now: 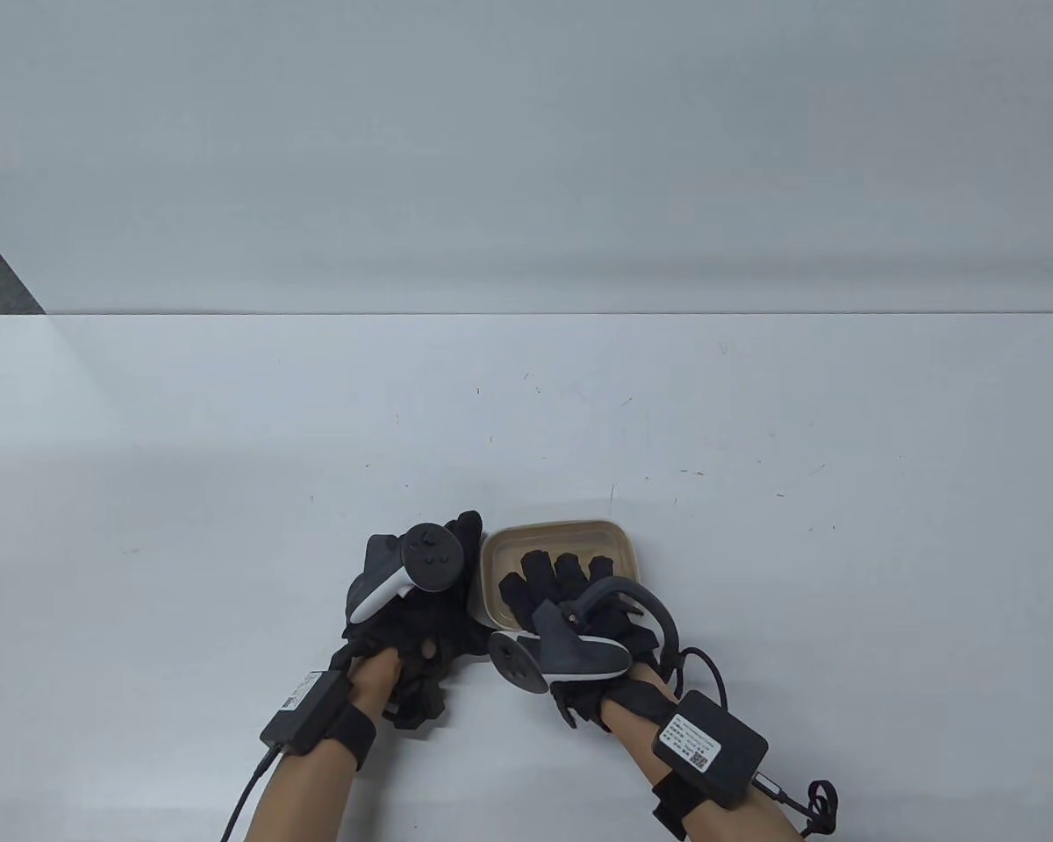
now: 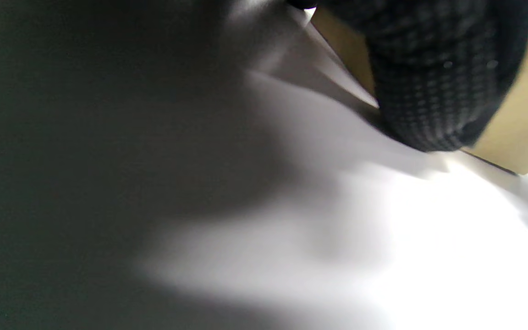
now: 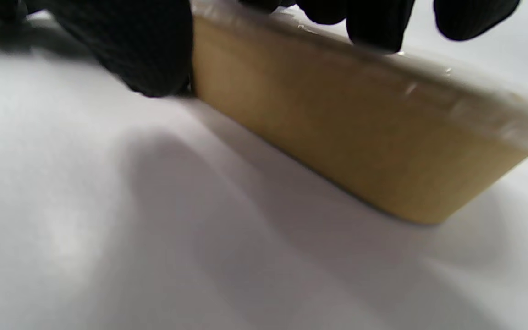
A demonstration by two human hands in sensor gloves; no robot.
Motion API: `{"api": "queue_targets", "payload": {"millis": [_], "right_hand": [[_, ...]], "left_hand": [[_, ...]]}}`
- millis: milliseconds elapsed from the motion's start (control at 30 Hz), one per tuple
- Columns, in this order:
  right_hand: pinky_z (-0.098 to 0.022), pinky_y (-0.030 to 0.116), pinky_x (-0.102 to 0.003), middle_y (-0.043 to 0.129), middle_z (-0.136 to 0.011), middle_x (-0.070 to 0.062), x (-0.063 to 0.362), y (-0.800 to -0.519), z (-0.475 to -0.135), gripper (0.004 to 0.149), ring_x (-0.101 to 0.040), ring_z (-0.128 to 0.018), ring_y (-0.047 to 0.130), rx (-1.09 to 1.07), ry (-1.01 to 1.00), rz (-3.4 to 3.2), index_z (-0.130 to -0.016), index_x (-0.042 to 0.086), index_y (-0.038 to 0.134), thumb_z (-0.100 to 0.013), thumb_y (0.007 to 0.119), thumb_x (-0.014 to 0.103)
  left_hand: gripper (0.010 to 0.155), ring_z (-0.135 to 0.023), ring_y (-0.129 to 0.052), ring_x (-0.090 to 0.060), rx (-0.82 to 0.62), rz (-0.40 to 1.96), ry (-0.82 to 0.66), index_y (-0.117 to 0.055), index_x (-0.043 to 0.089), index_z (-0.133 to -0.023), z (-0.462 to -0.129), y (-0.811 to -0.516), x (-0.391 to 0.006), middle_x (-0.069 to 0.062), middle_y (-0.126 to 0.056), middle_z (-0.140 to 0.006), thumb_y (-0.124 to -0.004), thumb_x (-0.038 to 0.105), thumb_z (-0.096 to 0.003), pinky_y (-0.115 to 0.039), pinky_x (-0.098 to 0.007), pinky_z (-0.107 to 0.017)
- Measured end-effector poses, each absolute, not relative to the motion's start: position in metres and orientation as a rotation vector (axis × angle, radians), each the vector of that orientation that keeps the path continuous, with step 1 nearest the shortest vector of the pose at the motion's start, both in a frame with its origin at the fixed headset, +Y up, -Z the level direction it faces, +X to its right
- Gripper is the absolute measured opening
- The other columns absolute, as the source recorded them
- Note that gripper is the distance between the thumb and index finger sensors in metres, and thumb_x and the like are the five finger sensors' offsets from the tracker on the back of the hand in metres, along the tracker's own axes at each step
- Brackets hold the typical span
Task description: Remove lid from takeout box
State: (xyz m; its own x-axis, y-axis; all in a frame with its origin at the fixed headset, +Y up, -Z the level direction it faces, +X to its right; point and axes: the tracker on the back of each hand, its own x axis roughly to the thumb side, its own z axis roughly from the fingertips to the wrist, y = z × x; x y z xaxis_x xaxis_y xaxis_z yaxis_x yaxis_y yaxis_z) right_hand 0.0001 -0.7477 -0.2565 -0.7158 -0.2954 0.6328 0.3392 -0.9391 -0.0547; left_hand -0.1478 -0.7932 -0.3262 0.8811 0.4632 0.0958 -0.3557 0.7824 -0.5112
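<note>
We see bare table [image 1: 755, 421] beyond the right fingers [image 1: 570, 570]; the box [image 1: 619, 539] blocks between both hands.

Takeout box [image 1: 562, 535] on table [image 1: 755, 421], left hand [image 1: 421, 605] beside, right hand [image 1: 570, 605] atop.

Black knit gloves, grey-white trackers [image 1: 408, 570], bare forearms [image 1: 303, 789], black labelled wrist boxes [image 1: 709, 747] with cables.

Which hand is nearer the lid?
Right. The right hand lies on the lid with fingers spread over it; the left hand is beside the takeout box, at its left side wall.
</note>
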Motion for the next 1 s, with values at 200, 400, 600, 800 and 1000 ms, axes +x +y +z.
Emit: {"api": "queue_targets", "payload": {"millis": [200, 400, 600, 800, 1000], "right_hand": [[-0.047, 0.087, -0.061, 0.069, -0.094, -0.030, -0.003, -0.752, -0.244, 0.063, -0.057, -0.072, 0.087, -1.089, 0.250, -2.574, -0.098, -0.003, 0.057, -0.046, 0.076, 0.026], [-0.040, 0.094, -0.057, 0.077, -0.087, -0.024, -0.001, -0.752, -0.242, 0.047, -0.054, -0.064, 0.095, -1.137, 0.311, -2.594, -0.087, 0.003, 0.066, -0.045, 0.074, 0.024], [-0.037, 0.095, -0.056, 0.081, -0.087, -0.023, 0.001, -0.746, -0.248, 0.045, -0.053, -0.062, 0.097, -1.148, 0.290, -2.675, -0.085, 0.005, 0.072, -0.043, 0.073, 0.023], [-0.034, 0.097, -0.052, 0.083, -0.085, -0.020, 0.010, -0.739, -0.254, 0.043, -0.050, -0.059, 0.100, -1.150, 0.345, -2.802, -0.083, 0.007, 0.075, -0.043, 0.072, 0.023], [-0.031, 0.099, -0.049, 0.084, -0.082, -0.022, 0.047, -0.712, -0.271, 0.043, -0.045, -0.056, 0.104, -1.089, 0.499, -3.247, -0.082, 0.005, 0.074, -0.043, 0.072, 0.022]], "left_hand": [[0.138, -0.124, -0.012, -0.013, -0.500, 0.447, -0.221, 0.017, 0.036, -0.096, -0.326, -0.793, -0.147, 0.020, -0.034, -0.125, -0.101, 0.060, -0.0294, -0.007, -0.065, -0.082], [0.141, -0.123, -0.005, -0.017, -0.521, 0.515, -0.222, 0.019, 0.034, -0.096, -0.328, -0.793, -0.139, 0.016, -0.026, -0.126, -0.101, 0.063, -0.0276, -0.002, -0.068, -0.079], [0.142, -0.125, -0.013, -0.015, -0.517, 0.549, -0.210, 0.018, 0.033, -0.097, -0.328, -0.793, -0.138, 0.012, -0.032, -0.127, -0.103, 0.061, -0.0275, -0.002, -0.066, -0.079], [0.143, -0.126, -0.018, -0.013, -0.514, 0.585, -0.195, 0.017, 0.031, -0.098, -0.329, -0.793, -0.139, 0.010, -0.037, -0.126, -0.104, 0.060, -0.0268, -0.003, -0.062, -0.080], [0.145, -0.124, -0.016, -0.010, -0.533, 0.588, -0.187, 0.020, 0.029, -0.095, -0.329, -0.794, -0.140, 0.012, -0.035, -0.125, -0.104, 0.059, -0.0274, -0.001, -0.059, -0.079]]}}
